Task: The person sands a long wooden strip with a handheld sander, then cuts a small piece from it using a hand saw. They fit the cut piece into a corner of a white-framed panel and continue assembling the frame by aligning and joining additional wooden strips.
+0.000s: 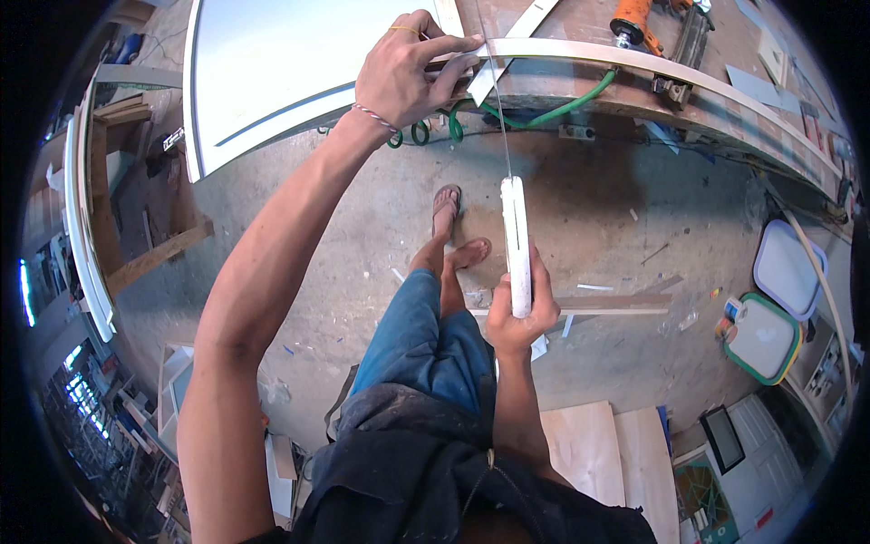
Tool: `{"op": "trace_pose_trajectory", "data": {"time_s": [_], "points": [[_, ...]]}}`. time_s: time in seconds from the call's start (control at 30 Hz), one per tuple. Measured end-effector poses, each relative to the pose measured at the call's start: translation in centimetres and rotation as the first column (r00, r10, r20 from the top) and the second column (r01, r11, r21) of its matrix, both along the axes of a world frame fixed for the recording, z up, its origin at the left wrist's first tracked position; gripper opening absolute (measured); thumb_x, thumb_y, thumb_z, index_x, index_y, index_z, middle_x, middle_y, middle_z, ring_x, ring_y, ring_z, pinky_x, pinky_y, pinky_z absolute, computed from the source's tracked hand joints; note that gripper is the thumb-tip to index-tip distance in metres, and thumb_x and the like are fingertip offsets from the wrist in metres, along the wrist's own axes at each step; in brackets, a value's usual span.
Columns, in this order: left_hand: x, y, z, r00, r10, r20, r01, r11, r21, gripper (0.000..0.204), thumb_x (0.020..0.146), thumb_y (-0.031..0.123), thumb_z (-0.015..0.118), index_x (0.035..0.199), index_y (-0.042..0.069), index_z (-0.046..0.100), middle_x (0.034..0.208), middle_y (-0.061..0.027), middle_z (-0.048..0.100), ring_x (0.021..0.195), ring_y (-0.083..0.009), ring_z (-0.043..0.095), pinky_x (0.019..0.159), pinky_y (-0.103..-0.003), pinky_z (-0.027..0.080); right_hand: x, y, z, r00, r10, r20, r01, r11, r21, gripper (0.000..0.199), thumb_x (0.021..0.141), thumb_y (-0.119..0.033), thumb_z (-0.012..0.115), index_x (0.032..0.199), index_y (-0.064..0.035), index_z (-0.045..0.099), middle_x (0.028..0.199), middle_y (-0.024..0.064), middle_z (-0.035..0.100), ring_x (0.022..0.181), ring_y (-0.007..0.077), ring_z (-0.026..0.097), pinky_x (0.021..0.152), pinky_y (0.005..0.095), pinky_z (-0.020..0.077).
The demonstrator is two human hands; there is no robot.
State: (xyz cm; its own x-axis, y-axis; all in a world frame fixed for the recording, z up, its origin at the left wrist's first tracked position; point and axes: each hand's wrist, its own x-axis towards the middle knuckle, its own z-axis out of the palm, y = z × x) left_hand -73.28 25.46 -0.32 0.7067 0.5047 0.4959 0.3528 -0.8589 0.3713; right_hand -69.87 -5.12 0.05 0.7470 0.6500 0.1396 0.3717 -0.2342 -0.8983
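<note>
Plainly, the fingers of the right hand grip a white-handled saw, its blade crossing the pale strip the left hand pinches.

Orange tool: on the table, just beside a dark metal tool.
Green hose: along the table's near edge, looped into coils toward the left.
White panel: upper left, a dark blue line near its lower edge.
Round-cornered tubs: two at right, one green-rimmed.
Plywood sheets: lower right, side by side.
Concrete floor: dark-stained, scattered with scraps.
</note>
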Motion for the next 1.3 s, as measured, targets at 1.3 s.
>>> {"op": "trace_pose_trajectory", "data": {"time_s": [1.3], "points": [[0.8, -0.6, 1.7, 0.995, 0.089, 0.044, -0.078, 0.975, -0.207, 0.020, 0.079, 0.019, 0.077, 0.098, 0.012, 0.079, 0.079, -0.0117, 0.055, 0.073, -0.0270, 0.058, 0.064, -0.039, 0.049, -0.3, -0.2, -0.8, 1.000, 0.010, -0.012, -0.010, 1.000, -0.008, 0.046, 0.082, -0.002, 0.058, 0.126, 0.0087, 0.061, 0.111, 0.0261, 0.070, 0.097, 0.0324, 0.072, 0.083, 0.0381, 0.0555]]}}
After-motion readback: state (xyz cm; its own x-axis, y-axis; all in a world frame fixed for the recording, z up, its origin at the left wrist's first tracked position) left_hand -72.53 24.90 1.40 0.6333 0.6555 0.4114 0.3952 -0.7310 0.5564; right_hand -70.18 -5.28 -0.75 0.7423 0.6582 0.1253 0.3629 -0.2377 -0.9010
